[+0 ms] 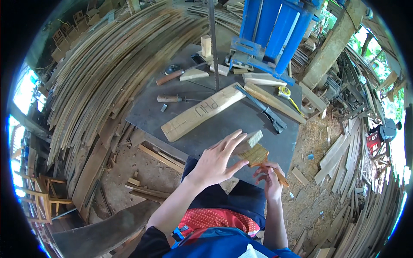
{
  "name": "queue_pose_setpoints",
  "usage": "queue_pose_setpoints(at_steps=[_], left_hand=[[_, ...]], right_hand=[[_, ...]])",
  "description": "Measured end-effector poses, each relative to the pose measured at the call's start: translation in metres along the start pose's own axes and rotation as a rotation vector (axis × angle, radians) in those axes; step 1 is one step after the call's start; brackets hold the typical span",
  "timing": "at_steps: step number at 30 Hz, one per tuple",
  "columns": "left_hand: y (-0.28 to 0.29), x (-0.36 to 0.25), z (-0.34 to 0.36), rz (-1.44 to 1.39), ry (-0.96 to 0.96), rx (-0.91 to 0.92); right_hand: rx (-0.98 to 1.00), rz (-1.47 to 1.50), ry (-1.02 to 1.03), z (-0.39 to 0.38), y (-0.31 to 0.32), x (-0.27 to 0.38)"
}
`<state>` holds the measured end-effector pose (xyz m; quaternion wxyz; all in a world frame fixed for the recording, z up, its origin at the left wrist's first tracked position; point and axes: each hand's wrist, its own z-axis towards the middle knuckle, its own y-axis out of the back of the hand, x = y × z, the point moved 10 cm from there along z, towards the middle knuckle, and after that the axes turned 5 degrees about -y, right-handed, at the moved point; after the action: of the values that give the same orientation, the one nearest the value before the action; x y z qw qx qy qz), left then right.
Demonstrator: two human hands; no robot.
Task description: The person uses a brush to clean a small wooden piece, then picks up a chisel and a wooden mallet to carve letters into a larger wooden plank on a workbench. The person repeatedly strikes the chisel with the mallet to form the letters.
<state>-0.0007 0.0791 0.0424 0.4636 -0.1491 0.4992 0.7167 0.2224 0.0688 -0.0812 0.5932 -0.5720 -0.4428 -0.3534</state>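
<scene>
My right hand is closed round the wooden handle of a flat paintbrush, whose pale bristles point left. Close by, my left hand has its fingers stretched out and its thumb apart, beside the bristles. Just beyond its fingertips is a small wood block; whether they touch it I cannot tell. A long board with handwritten marks lies slantwise on the dark worktable. Near its far end rests a black-handled tool with a long metal shaft.
A thin upright blade rises through the table, with blue machine parts to its right. A wooden-handled tool, a yellow tape measure and several offcuts lie about. Stacked planks fill the left.
</scene>
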Motion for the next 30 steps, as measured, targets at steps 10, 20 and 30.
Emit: queue_pose_setpoints(at_steps=[10,20,30], left_hand=[[0.064,-0.143,-0.015,-1.400,-0.547,0.113],[0.049,-0.067,0.012,-0.700,-0.266,-0.177],[-0.029,0.039,0.039,-0.047,-0.085,-0.223]], right_hand=[[0.026,-0.032,0.051,0.002,-0.002,0.005],[0.006,0.001,0.035,0.002,-0.007,0.001],[-0.068,-0.330,0.112,0.025,-0.023,0.025]])
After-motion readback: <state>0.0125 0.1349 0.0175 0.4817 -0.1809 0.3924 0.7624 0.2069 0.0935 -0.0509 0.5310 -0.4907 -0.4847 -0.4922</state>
